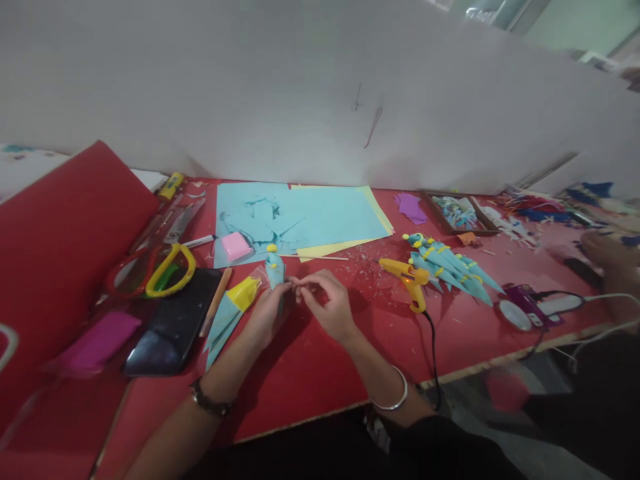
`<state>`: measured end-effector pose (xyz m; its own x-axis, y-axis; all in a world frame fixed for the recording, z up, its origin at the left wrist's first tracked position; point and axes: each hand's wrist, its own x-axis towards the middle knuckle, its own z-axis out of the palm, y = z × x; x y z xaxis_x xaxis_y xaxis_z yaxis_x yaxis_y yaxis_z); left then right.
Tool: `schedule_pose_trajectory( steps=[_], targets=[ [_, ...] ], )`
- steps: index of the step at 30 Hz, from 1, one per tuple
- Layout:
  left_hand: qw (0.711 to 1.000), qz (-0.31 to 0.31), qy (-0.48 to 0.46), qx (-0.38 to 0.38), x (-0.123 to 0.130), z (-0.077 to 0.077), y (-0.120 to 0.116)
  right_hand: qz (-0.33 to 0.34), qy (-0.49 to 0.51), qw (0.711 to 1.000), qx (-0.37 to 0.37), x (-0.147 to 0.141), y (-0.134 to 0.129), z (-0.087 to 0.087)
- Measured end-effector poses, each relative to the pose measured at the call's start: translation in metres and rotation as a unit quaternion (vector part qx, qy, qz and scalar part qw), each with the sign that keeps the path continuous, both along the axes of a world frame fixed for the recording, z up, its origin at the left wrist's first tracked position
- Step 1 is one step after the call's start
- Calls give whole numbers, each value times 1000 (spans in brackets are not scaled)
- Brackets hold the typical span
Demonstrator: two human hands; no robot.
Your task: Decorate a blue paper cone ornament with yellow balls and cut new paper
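Note:
My left hand [270,310] is closed around a light-blue rolled paper figure [275,270] with a yellow ball on its top, held upright above the red table. Close beside it, my right hand [327,303] has thumb and forefinger pinched together near the left fingertips; whatever lies between them is too small to make out. Under my left wrist lie blue paper pieces [223,327] with a yellow part [244,293]. Right of my hands rests a yellow glue gun [407,279], its cord running off the table edge. Past it lies a pile of similar blue paper figures [447,267].
Blue paper sheets [335,217] with cut scraps lie at the back, beside a pink block [236,247]. Scissors [170,270] and a black phone [173,327] are at left. A tray [460,213] of scraps stands back right. Another person's arm [610,260] shows at far right.

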<state>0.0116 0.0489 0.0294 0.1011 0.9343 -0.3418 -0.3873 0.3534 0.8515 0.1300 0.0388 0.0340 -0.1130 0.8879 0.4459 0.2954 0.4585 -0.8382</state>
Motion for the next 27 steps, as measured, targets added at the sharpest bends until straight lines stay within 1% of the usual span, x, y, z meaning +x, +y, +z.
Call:
schedule_pose_trajectory(
  steps=[3, 6, 9, 13, 15, 17, 20, 23, 27],
  targets=[
    [998, 27, -39, -46, -3, 3, 3, 9, -85, 996, -6, 0, 2, -6],
    [994, 37, -60, -80, -5, 5, 3, -16, -153, 988, 0, 1, 4, -13],
    [996, 28, -52, -74, -3, 5, 1, -37, -177, 983, 13, 2, 5, -17],
    [998, 10, -31, -56, -1, 4, -2, -63, -171, 983, 30, 1, 5, -15],
    [999, 2, -24, -48, -1, 3, -2, -73, -138, 987, 39, 1, 5, -13],
    [999, 3, -12, -33, -1, 1, -2, -75, -82, 993, 34, 2, 5, -10],
    [1000, 11, 12, -6, -2, -2, -2, -74, 12, 997, -9, 2, 5, -7],
    [999, 7, 28, 19, -4, -5, -2, -70, 105, 989, -77, 1, 7, -8],
    [998, -5, 38, 57, -6, -8, -3, -31, 208, 967, -143, 0, 8, -10]
  ],
)
